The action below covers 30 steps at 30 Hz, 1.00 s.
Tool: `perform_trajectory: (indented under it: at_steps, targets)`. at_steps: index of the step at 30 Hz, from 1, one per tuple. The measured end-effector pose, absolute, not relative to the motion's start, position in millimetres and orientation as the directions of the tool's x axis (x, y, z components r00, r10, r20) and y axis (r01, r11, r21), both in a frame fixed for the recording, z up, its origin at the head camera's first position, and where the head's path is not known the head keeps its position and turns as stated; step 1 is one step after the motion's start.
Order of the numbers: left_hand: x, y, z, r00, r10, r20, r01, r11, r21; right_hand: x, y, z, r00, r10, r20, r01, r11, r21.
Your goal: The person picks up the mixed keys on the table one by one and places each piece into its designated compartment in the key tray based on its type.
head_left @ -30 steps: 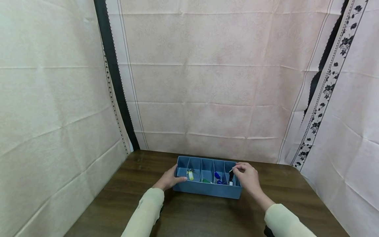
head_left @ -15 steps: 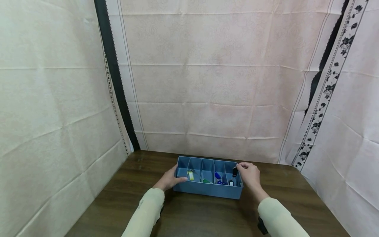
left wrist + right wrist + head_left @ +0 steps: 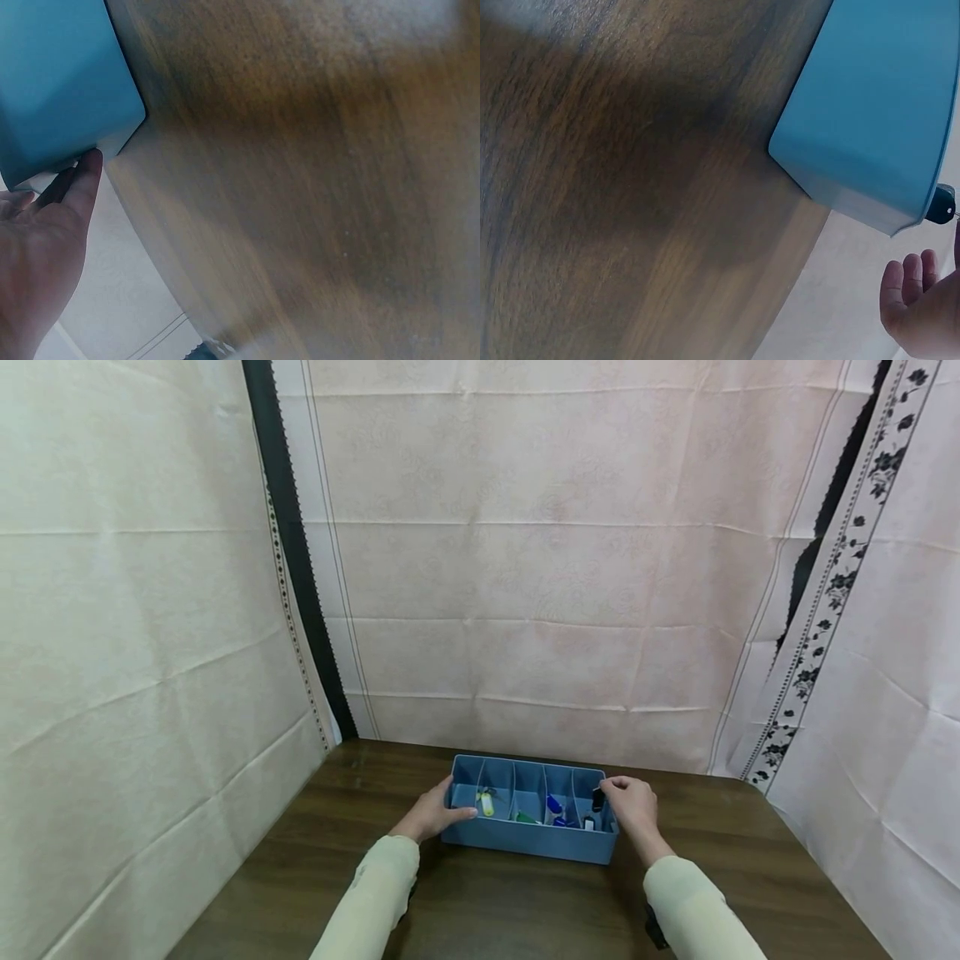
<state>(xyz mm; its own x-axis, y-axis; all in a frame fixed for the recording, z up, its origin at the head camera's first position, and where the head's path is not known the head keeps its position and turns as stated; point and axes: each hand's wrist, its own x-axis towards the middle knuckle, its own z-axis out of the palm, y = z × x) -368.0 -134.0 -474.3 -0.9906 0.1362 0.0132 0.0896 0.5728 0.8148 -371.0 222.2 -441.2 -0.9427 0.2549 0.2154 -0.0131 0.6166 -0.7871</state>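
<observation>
A blue compartment box stands on the table. My left hand grips its left end, thumb at the front rim and fingers along the end wall; the left wrist view shows this hand against the box's end. My right hand pinches a small black key tag over the rightmost compartment. In the right wrist view the black tag hangs by a thin metal piece at the box's rim, the other fingers loosely curled. A black-and-white tag lies below it in that compartment.
Other compartments hold a yellow key tag, a green piece partly hidden by the front wall, and blue pieces. The brown wooden table ends at pale cloth hangings behind and on both sides.
My right hand has lifted the black tag up from the rightmost compartment and shifted slightly right, then nearly stopped. The left hand keeps its place on the box.
</observation>
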Motion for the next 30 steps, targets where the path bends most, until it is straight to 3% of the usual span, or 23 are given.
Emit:
perform_trajectory:
  at_steps: [30]
  targets:
    - [-375, -133, -472, -0.985, 0.171, 0.0, 0.111, 0.638, 0.762, -371, 255, -445, -0.932, 0.258, 0.256, -0.033, 0.642, -0.766]
